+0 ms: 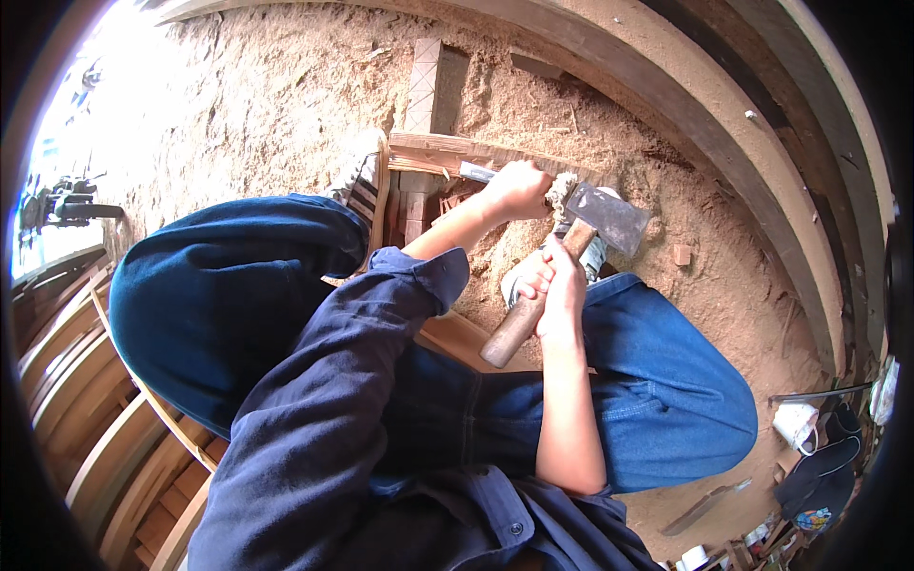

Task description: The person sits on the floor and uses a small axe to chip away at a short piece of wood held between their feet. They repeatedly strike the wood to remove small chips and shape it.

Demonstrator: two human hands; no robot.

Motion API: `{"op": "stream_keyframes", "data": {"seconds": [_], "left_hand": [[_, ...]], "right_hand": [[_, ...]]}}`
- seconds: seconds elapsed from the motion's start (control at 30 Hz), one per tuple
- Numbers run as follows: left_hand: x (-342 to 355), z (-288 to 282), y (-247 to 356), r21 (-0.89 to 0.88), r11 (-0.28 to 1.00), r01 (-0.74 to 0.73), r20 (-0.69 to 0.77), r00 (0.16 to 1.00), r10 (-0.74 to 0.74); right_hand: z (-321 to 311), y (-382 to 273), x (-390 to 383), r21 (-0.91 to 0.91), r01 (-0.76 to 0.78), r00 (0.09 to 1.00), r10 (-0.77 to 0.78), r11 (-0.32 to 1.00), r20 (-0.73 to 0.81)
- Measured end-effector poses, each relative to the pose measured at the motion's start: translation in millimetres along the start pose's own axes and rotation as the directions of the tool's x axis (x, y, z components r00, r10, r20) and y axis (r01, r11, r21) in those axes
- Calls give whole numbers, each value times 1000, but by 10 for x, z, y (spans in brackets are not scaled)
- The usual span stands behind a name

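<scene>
My left hand (518, 190) is closed round a chisel (476, 171), its metal blade lying over a wooden plank (424, 147) and a frayed end (562, 190) showing beyond my fist. My right hand (557, 285) grips the wooden handle of an axe-like tool (609, 217), whose broad dark head is beside the chisel's frayed end; whether they touch I cannot tell. The plank lies between my feet, across a narrow marked timber (422, 90), with reddish chips (457, 205) under it. A small wood block (682, 254) lies right of the tool's head.
Sawdust (248, 105) covers the ground. Long curved-looking beams (800, 190) run along the top and right, more timber (76, 381) is stacked at left. A dark bicycle-like object (76, 205) stands at far left. A bag (819, 476) and white items (795, 423) lie at lower right.
</scene>
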State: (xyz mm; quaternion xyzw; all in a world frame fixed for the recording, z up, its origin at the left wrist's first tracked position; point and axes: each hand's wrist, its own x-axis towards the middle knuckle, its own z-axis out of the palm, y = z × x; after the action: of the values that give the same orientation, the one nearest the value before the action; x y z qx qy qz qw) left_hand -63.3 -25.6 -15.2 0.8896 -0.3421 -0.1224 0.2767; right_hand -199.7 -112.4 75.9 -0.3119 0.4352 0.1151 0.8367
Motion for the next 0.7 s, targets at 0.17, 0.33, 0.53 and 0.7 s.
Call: {"op": "stream_keyframes", "data": {"seconds": [0.17, 0.33, 0.53, 0.7], "left_hand": [[-21, 16, -17, 30, 999, 11, 23, 1000, -12], [7, 44, -55, 11, 999, -36, -1, 999, 36], [73, -132, 46, 4, 999, 47, 63, 997, -47], [-6, -85, 38, -5, 999, 44, 40, 998, -43]], "right_hand": [[46, 72, -78, -11, 17, 998, -18, 1000, -60], [76, 151, -94, 136, 165, 984, -155, 977, -87], [5, 101, 6, 103, 60, 995, -52, 993, -85], [73, 191, -17, 32, 44, 996, -41, 999, -85]]}}
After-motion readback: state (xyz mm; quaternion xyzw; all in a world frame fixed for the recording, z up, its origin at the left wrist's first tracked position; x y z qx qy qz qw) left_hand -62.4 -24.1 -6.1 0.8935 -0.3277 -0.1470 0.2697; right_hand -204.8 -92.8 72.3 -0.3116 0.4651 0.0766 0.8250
